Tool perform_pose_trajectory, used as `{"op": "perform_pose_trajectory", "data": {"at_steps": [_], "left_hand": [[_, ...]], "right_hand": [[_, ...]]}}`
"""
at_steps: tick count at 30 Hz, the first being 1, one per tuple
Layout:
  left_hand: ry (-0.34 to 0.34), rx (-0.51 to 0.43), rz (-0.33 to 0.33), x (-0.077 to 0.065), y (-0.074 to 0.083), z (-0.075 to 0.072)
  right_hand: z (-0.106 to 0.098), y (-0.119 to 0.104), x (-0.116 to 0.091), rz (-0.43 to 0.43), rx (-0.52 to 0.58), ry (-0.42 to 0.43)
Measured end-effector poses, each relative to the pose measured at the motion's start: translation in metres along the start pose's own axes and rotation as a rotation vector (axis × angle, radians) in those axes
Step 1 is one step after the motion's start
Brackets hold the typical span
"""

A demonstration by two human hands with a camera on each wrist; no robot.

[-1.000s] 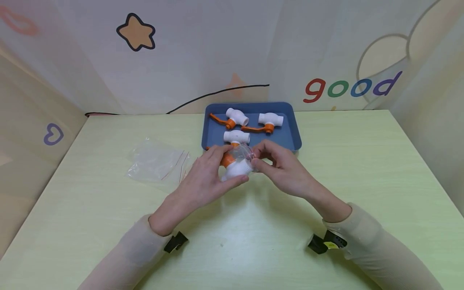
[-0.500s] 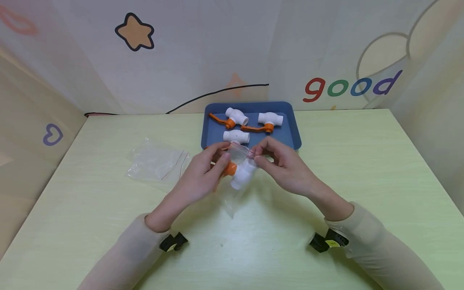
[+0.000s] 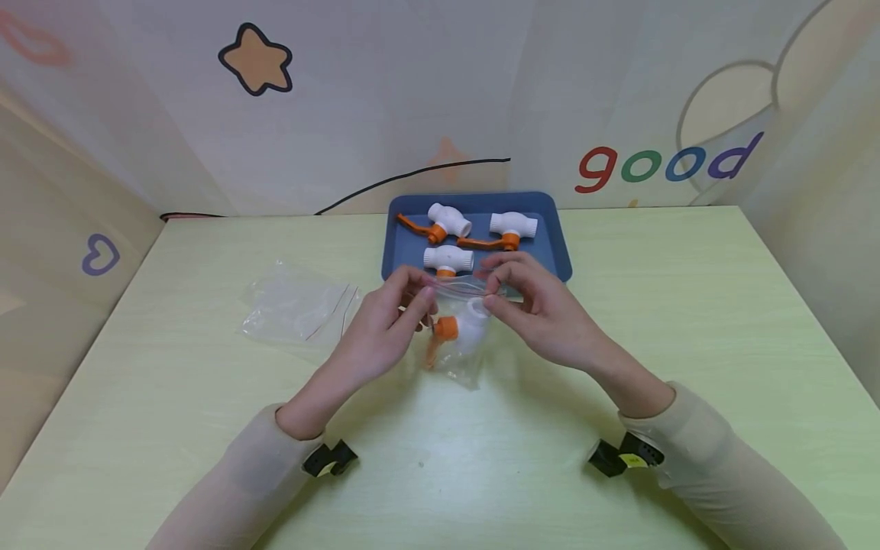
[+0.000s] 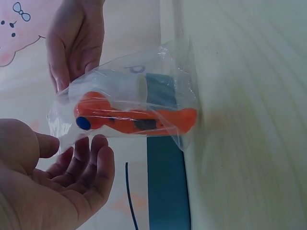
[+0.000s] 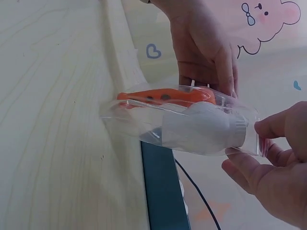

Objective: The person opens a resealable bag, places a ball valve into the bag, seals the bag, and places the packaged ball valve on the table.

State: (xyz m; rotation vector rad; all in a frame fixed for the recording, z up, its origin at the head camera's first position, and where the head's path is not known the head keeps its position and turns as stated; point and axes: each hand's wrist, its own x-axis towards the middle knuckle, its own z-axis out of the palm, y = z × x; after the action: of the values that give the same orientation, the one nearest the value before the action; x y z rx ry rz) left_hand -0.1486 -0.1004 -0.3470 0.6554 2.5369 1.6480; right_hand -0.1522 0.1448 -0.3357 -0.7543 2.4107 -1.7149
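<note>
White plastic valve with an orange lever handle [image 3: 473,328] is inside a clear plastic zip bag [image 3: 467,373], nearer the person than the blue rectangular tray [image 3: 562,263]. The left hand [image 3: 381,325] and right hand [image 3: 546,321] pinch opposite ends of the bag's mouth between thumb and fingers. Half a second ago that mouth was bunched; now it stretches fairly straight between them, apparently leaving the valve wholly bagged. Whether the zip is sealed, I cannot tell.

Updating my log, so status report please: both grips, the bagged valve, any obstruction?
Left grip, right grip pinching clear bag near top. White-and-orange valve inside. No obstruction seen; blue tray just beyond.
</note>
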Motion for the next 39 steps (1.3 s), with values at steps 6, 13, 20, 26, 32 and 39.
{"op": "perform_pose_trajectory", "data": {"at_steps": [6,13,20,26,32,39], "left_hand": [[0.033,0.054,0.026,-0.001,0.001,0.000],[0.055,0.098,0.073,-0.001,0.003,0.001],[0.101,0.173,0.105,-0.001,0.004,0.002],[0.114,0.157,0.130,-0.003,0.005,0.003],[0.087,0.112,0.116,-0.004,0.005,0.004],[0.052,0.058,0.109,-0.004,0.005,0.006]], "right_hand": [[-0.004,-0.002,-0.001,0.021,-0.050,-0.016],[-0.007,-0.002,-0.001,0.053,-0.111,-0.025],[-0.009,0.001,-0.002,0.080,-0.150,-0.039],[-0.011,0.004,-0.002,0.088,-0.152,-0.045],[-0.012,0.009,-0.001,0.099,-0.134,-0.062],[-0.015,0.011,-0.001,0.141,-0.137,-0.073]]}}
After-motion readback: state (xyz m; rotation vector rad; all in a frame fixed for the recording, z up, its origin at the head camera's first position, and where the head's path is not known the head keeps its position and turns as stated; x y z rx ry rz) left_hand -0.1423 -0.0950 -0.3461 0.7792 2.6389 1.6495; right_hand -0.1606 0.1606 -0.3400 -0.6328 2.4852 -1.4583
